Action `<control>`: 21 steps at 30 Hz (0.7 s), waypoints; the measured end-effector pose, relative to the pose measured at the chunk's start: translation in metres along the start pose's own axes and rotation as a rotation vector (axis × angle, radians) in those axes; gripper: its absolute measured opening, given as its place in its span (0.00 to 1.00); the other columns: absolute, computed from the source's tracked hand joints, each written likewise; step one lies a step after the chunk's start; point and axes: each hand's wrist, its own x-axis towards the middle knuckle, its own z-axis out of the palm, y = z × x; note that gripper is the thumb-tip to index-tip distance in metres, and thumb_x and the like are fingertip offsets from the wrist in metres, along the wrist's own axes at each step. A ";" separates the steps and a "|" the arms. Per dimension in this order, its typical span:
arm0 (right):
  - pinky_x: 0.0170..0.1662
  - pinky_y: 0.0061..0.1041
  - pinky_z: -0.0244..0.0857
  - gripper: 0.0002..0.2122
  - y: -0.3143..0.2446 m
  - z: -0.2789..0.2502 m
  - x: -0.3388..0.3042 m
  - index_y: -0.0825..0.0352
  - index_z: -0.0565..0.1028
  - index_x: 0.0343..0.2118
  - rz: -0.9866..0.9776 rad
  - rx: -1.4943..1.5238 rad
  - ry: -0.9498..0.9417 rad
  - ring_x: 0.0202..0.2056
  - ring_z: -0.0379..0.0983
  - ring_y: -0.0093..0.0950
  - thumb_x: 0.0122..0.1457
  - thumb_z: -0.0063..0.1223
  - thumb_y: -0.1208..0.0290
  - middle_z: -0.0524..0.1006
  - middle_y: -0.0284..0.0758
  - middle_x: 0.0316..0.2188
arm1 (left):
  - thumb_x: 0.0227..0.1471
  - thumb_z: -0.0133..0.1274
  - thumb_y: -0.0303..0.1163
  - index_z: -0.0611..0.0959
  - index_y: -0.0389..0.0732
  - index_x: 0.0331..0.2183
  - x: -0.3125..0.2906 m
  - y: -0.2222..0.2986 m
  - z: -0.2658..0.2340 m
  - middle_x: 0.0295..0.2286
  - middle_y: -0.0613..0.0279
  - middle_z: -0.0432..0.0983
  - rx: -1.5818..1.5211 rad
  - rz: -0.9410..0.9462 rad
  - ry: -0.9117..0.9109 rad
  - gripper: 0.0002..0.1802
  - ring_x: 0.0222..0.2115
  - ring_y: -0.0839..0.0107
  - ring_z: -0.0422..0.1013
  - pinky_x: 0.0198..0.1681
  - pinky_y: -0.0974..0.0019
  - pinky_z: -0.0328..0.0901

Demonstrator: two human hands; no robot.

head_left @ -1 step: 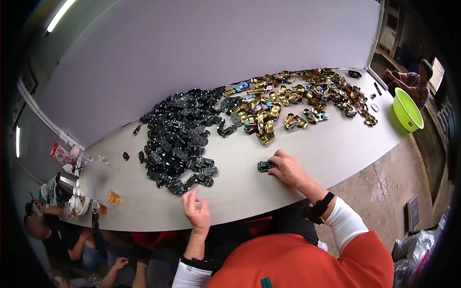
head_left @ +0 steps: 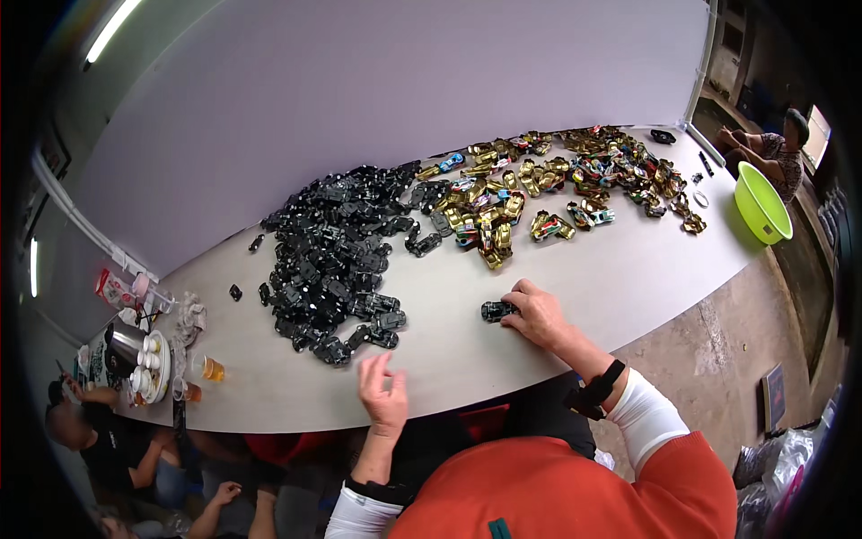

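Observation:
My right hand (head_left: pixel 539 316) rests on the table with its thumb and fingers closed on the end of a small black toy car part (head_left: pixel 494 312), which looks like a chassis. Its far end is hidden under my fingertips. My left hand (head_left: pixel 383 400) is held over the table's near edge, fingers loosely bent and apart, with nothing in it. Just beyond that hand lies the near end of a large heap of black toy car parts (head_left: pixel 337 242). Farther off, to the right, gold and coloured toy cars (head_left: pixel 489 216) are piled along the back.
A pale panel (head_left: pixel 404 81) stands along the back of the table (head_left: pixel 440 359). At the left are a tray of cups (head_left: pixel 160 377), a cloth (head_left: pixel 191 316) and an amber drink (head_left: pixel 213 369). A green basin (head_left: pixel 761 205) is beyond the right end. Other people sit left and far right.
My left hand has shifted slightly to the right, away from the black heap. My right hand and the black part in it stay in place.

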 end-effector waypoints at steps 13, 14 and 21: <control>0.32 0.30 0.65 0.15 -0.009 0.016 -0.001 0.66 0.73 0.35 -0.012 0.102 0.150 0.30 0.70 0.34 0.43 0.61 0.70 0.70 0.36 0.32 | 0.34 0.61 0.22 0.77 0.34 0.35 0.011 0.019 0.044 0.32 0.58 0.70 0.075 0.169 -0.286 0.20 0.32 0.65 0.66 0.35 0.67 0.64; 0.32 0.29 0.65 0.15 -0.009 0.023 0.003 0.66 0.73 0.36 -0.004 0.209 0.158 0.29 0.70 0.34 0.42 0.61 0.72 0.70 0.36 0.31 | 0.36 0.60 0.22 0.76 0.33 0.37 0.008 0.015 0.049 0.33 0.59 0.70 -0.068 -0.015 -0.277 0.21 0.31 0.68 0.67 0.34 0.69 0.65; 0.29 0.26 0.65 0.17 -0.039 0.038 -0.010 0.67 0.73 0.36 -0.094 0.518 0.101 0.27 0.69 0.31 0.40 0.62 0.75 0.68 0.38 0.32 | 0.44 0.53 0.15 0.70 0.32 0.46 0.008 0.022 0.080 0.40 0.56 0.69 -1.206 -0.591 -0.228 0.24 0.35 0.71 0.70 0.35 0.72 0.67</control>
